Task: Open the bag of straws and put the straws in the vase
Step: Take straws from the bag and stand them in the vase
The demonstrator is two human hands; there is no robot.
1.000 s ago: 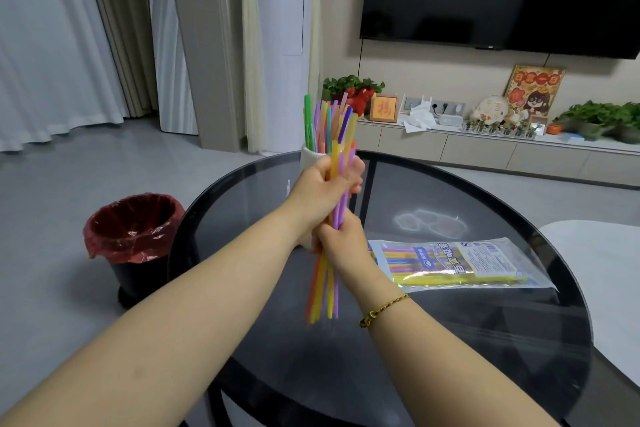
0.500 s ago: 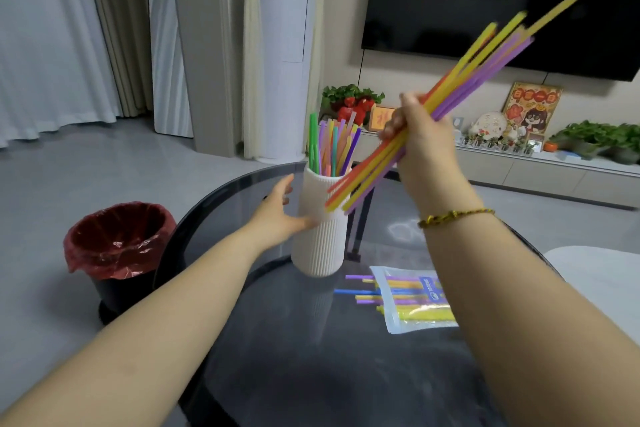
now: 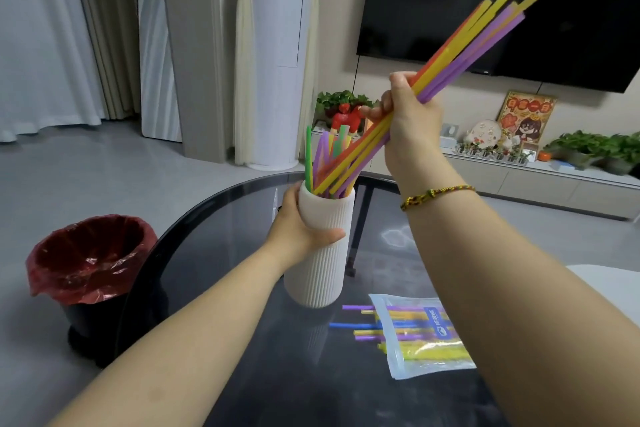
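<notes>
L hand wraps the white ribbed vase just below its rim, fingers curled round it. The vase stands on the glass counter, toward its far edge. R hand grips a bundle of straws (yellow, orange, purple), fingers closed on it. It's tilted, w/ lower ends in the vase mouth next to other straws already inside. The bag lies flat on the counter, nearer and right of the vase, straw ends poking out its open end. Red-lined bin sits on the floor off the counter's left edge.

We tip a slanted bundle of orange, yellow and purple straws, lower ends inside our upright white ribbed vase, where more straws stand; the clear bag lies flat nearby, straws poking out.
</notes>
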